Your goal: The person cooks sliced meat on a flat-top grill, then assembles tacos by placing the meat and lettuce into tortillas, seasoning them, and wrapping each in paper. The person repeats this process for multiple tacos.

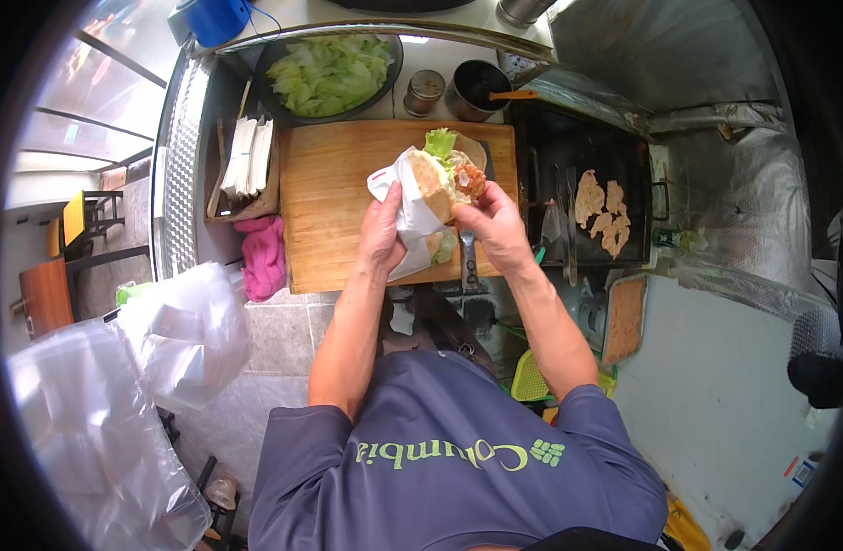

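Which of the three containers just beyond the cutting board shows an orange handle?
The dark pot, rightmost of the three; the small jar and lettuce bowl show none.

Grey tiled floor (279, 340), bright windows (95, 96) leftward

A rough, matt-crusted filled bread (429, 181) is wrapped in creased, softly matt white paper (411, 213), and beneath it a board (320, 202) is made of smooth, grained wood with a faint sheen. At the right, crinkled, foil-like silver sheeting (752, 179) is seen with a shiny finish beside a griddle (623, 150) of dark metal, while the left edge is faced with a bright, patterned metal strip (176, 216). Glossy, wrinkled clear plastic is shown by the bags (187, 335), and matt fabric by the pink cloth (262, 257) and grey shirt (495, 500).
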Action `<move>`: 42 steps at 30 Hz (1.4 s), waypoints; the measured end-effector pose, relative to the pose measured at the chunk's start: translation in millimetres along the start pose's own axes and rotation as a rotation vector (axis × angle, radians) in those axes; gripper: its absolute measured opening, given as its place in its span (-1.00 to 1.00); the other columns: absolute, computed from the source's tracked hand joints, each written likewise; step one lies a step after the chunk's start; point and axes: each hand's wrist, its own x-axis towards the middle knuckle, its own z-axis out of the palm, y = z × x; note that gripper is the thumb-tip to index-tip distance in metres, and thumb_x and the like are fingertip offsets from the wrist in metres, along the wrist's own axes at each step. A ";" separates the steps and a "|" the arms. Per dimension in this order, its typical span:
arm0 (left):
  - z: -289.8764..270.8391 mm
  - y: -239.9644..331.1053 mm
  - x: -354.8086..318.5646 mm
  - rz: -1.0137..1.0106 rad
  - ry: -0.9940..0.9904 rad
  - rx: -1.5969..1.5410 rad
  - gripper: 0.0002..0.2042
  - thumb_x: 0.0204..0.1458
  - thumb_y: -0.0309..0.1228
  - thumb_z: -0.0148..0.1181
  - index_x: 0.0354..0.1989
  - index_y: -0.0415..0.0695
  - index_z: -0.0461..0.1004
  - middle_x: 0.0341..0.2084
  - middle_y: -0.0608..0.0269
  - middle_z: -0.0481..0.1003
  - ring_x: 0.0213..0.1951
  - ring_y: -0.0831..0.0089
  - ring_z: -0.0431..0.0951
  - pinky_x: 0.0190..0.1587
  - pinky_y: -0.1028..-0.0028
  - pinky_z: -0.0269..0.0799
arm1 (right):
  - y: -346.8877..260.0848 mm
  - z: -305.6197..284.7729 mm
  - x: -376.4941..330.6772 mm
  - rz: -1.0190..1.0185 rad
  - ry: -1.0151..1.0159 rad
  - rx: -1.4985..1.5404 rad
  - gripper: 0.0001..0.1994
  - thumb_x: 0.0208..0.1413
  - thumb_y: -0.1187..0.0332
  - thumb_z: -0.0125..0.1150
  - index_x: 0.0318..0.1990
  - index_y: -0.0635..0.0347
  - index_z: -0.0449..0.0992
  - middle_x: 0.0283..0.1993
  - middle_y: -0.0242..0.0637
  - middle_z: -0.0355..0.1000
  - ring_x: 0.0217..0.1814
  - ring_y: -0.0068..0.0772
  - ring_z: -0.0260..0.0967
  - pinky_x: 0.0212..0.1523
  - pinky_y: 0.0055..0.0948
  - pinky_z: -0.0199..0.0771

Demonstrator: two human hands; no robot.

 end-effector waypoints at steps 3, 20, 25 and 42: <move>-7.3 0.8 2.0 0.007 -0.004 0.093 -0.65 0.32 -0.26 0.13 0.16 -0.22 0.45 0.00 0.20 0.58 -0.03 0.45 0.61 0.07 0.39 0.54 | -19.4 -10.4 9.5 0.175 -0.059 0.160 -0.42 0.12 0.26 0.45 0.21 0.29 0.33 0.08 -0.27 0.46 0.08 -0.48 0.45 0.12 -0.41 0.48; 0.0 16.8 15.9 -0.027 0.166 0.243 -0.81 0.07 -0.50 0.41 -0.18 -0.27 0.58 -0.29 0.19 0.63 -0.26 0.46 0.63 -0.16 0.49 0.59 | -10.6 -8.0 21.7 0.199 -0.029 -0.164 -0.66 0.12 0.42 0.42 0.03 0.29 0.53 -0.10 -0.35 0.56 -0.14 -0.61 0.49 -0.11 -0.55 0.52; 6.0 22.7 12.3 -0.083 0.054 0.186 -0.63 0.07 -0.44 0.42 0.02 -0.28 0.49 -0.14 0.15 0.60 -0.13 0.41 0.61 -0.09 0.42 0.59 | -20.5 -2.8 21.8 0.227 -0.036 -0.214 -0.68 0.13 0.40 0.41 0.01 0.31 0.54 -0.15 -0.34 0.55 -0.18 -0.62 0.48 -0.16 -0.58 0.52; -5.6 -4.0 0.4 -0.019 -0.038 0.089 -0.38 0.08 -0.34 0.43 0.29 -0.22 0.31 0.11 0.23 0.49 0.09 0.36 0.52 0.16 0.35 0.45 | 4.3 5.5 11.1 0.194 0.167 -0.041 -0.66 0.17 0.31 0.41 0.02 0.25 0.50 -0.09 -0.35 0.54 -0.09 -0.52 0.53 -0.03 -0.44 0.60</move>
